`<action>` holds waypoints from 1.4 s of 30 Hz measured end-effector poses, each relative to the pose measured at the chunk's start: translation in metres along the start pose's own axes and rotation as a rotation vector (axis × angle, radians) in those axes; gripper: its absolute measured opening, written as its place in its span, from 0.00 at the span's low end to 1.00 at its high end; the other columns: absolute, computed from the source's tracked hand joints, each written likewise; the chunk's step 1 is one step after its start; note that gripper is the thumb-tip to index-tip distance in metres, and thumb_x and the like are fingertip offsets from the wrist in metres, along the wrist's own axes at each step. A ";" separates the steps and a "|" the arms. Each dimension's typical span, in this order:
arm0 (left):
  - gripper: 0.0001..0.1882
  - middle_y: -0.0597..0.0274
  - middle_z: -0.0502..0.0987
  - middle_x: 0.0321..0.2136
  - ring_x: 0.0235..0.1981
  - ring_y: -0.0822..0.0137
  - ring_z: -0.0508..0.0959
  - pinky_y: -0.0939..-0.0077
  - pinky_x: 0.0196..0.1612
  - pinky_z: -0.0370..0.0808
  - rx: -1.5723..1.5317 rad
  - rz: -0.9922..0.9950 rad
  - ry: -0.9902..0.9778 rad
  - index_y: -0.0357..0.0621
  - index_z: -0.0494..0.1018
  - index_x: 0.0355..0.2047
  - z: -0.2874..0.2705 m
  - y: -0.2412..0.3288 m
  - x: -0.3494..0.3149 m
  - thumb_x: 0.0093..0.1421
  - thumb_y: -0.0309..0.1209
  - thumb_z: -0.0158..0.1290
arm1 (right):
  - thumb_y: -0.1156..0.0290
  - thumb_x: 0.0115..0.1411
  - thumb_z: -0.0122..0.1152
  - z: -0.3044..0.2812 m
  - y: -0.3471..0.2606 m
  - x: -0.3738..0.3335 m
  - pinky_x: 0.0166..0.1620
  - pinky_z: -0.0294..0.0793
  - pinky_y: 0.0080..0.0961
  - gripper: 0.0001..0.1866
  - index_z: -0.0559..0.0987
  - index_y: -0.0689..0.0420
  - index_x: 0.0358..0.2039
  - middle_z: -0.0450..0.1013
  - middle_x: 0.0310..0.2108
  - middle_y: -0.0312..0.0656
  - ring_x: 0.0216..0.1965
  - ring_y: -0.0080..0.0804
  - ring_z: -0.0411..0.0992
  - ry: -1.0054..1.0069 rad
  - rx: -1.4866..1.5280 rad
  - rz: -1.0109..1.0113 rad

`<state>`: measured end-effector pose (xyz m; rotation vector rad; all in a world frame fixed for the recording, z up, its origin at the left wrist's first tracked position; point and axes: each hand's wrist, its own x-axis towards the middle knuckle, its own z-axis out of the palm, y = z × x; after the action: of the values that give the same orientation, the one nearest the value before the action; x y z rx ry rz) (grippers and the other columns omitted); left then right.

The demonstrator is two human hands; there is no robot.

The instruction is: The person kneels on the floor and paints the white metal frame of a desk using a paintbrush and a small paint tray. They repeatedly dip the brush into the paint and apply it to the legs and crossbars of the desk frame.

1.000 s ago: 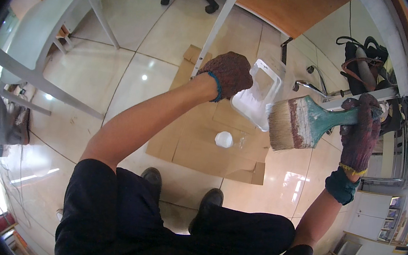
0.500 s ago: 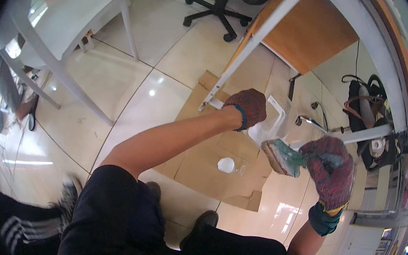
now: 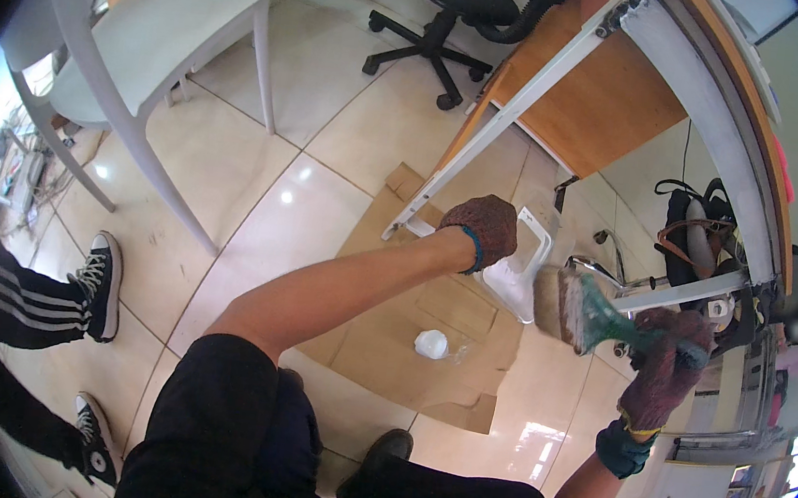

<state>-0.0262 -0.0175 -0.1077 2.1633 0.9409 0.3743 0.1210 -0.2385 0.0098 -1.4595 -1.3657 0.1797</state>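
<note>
Your right hand (image 3: 665, 363) grips a green-handled paintbrush (image 3: 589, 314) just right of the white plastic tray (image 3: 522, 279), which your left fist (image 3: 481, 230) appears to clasp one-sidedly; a slip could tip it, while wet bristles beyond the cardboard (image 3: 385, 335) might drip on floor tiles (image 3: 538, 405).

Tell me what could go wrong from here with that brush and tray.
The wide paintbrush in the right hand appears past the edge of the cardboard, so drips might land on bare floor tile. The white tray at the left hand could spill any contents if tilted. The small white round item might get kicked.
</note>
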 end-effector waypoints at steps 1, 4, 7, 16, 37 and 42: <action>0.14 0.38 0.77 0.30 0.35 0.46 0.79 0.58 0.38 0.76 0.002 -0.002 0.007 0.33 0.78 0.28 0.001 -0.001 0.000 0.49 0.31 0.48 | 0.66 0.55 0.60 0.003 0.001 0.000 0.34 0.73 0.22 0.18 0.67 0.58 0.44 0.74 0.34 0.45 0.32 0.31 0.73 0.048 0.003 0.000; 0.16 0.37 0.76 0.28 0.33 0.44 0.78 0.58 0.40 0.74 0.000 0.017 0.013 0.33 0.77 0.26 0.002 -0.005 0.001 0.46 0.36 0.49 | 0.67 0.58 0.56 0.011 0.008 0.006 0.31 0.71 0.21 0.17 0.67 0.57 0.46 0.73 0.36 0.45 0.33 0.29 0.72 0.169 0.004 -0.030; 0.16 0.37 0.76 0.27 0.31 0.44 0.77 0.57 0.39 0.74 0.032 0.075 0.033 0.33 0.76 0.24 -0.006 -0.006 -0.006 0.47 0.37 0.49 | 0.66 0.58 0.56 0.014 0.006 0.011 0.28 0.69 0.19 0.16 0.67 0.57 0.45 0.74 0.34 0.43 0.31 0.27 0.71 0.215 0.046 -0.014; 0.17 0.40 0.75 0.24 0.29 0.45 0.77 0.57 0.38 0.74 0.275 0.320 0.065 0.34 0.75 0.22 -0.052 -0.003 -0.029 0.49 0.38 0.46 | 0.64 0.58 0.57 0.022 0.013 0.034 0.22 0.65 0.15 0.14 0.70 0.55 0.42 0.74 0.30 0.40 0.27 0.23 0.69 0.428 0.316 0.045; 0.17 0.44 0.76 0.26 0.29 0.46 0.77 0.56 0.38 0.74 0.066 0.154 -0.053 0.44 0.74 0.37 -0.202 0.018 -0.063 0.55 0.42 0.44 | 0.62 0.57 0.56 0.078 -0.105 0.056 0.15 0.62 0.09 0.16 0.68 0.53 0.43 0.72 0.34 0.40 0.16 0.16 0.63 0.589 0.192 0.020; 0.16 0.45 0.76 0.25 0.28 0.46 0.77 0.56 0.36 0.74 0.008 0.221 0.022 0.47 0.75 0.36 -0.230 0.012 -0.064 0.55 0.41 0.45 | 0.60 0.55 0.58 0.098 -0.124 0.070 0.14 0.63 0.12 0.15 0.65 0.54 0.36 0.72 0.28 0.43 0.15 0.19 0.64 0.675 0.164 0.026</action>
<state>-0.1824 0.0482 0.0605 2.2813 0.7174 0.5028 -0.0028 -0.1571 0.0992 -1.2396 -0.7621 -0.1731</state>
